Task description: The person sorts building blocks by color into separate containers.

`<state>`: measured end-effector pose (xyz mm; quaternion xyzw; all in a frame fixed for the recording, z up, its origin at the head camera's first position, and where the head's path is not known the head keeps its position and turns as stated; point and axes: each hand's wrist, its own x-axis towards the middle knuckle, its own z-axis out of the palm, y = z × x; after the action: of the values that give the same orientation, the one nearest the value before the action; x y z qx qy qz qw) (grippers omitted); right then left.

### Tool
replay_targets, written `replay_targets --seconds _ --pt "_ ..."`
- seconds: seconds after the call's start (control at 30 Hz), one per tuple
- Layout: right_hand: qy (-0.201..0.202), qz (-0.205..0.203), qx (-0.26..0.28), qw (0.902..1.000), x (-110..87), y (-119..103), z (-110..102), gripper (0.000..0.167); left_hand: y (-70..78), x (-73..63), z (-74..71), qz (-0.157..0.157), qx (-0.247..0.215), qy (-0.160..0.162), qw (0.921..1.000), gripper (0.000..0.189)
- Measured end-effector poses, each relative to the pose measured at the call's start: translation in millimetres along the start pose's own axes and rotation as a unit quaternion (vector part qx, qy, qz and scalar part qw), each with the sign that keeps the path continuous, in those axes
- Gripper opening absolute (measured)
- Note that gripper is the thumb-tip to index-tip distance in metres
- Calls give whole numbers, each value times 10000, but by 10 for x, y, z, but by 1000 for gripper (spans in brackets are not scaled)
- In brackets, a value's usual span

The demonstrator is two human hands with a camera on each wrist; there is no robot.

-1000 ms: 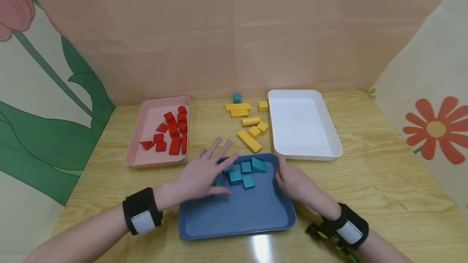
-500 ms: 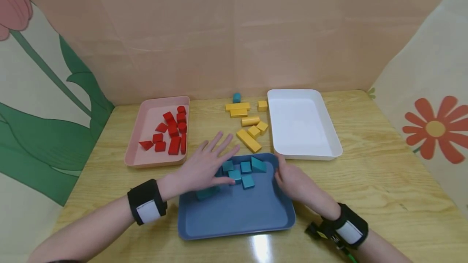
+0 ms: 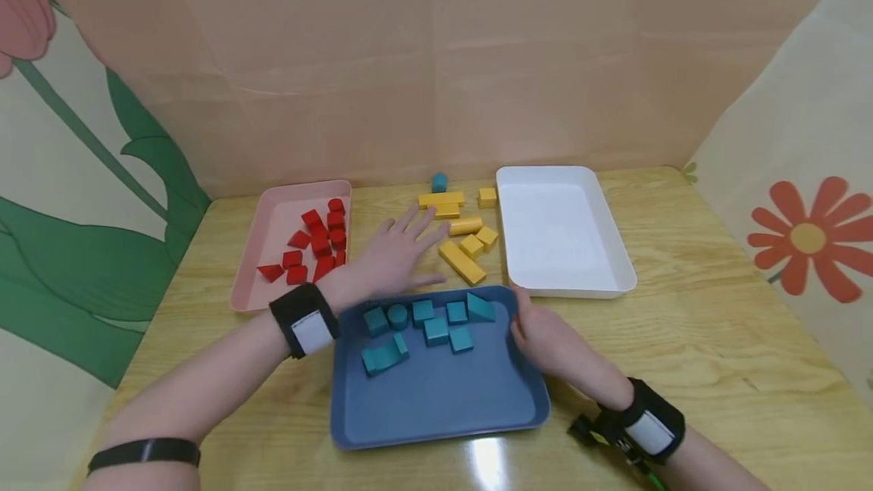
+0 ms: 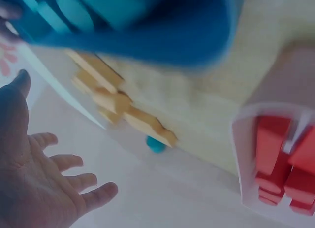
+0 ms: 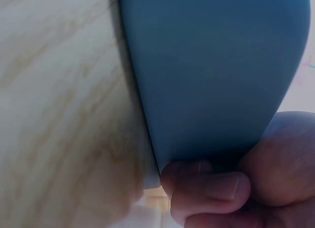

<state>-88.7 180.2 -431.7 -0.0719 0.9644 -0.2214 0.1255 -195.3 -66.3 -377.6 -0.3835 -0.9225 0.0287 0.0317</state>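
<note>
My left hand [image 3: 390, 258] is stretched out above the table, just beyond the blue tray [image 3: 443, 408], with fingers spread and nothing held. Its fingertips reach toward several yellow blocks [image 3: 464, 262] and a lone teal cylinder [image 3: 439, 182] behind them. The left wrist view shows the same hand [image 4: 34, 183] with its palm bare and the teal cylinder [image 4: 155, 144] some way off. My right hand [image 3: 551, 336] grips the blue tray's right side near its far corner; in the right wrist view, curled fingers [image 5: 211, 188] meet its outer wall. Several teal blocks [image 3: 436, 331] lie inside the tray.
A pink tray [image 3: 247, 267] with several red blocks [image 3: 320, 242] stands at the left, partly behind my left forearm. The white tray [image 3: 566, 226] at the back right holds nothing. A paper-covered wall [image 3: 436, 82] rises behind the table.
My left hand has moved from over the blue tray forward toward the yellow blocks, uncovering the teal blocks on the tray's left. My right hand stays at the tray's side.
</note>
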Motion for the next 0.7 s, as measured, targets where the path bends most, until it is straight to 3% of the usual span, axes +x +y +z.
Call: replay_targets --seconds 0.17,0.47,0.7 --pt "-60 64 -11 10000 7 4 -11 55 -154 308 13 -231 49 -245 9994 82" --pt "-97 -2 -52 9999 44 -11 -32 55 -415 757 108 -880 -474 -730 9923 73" --pt "-43 67 -102 9999 25 -10 -7 54 -510 1052 97 -860 -927 -771 9890 71"
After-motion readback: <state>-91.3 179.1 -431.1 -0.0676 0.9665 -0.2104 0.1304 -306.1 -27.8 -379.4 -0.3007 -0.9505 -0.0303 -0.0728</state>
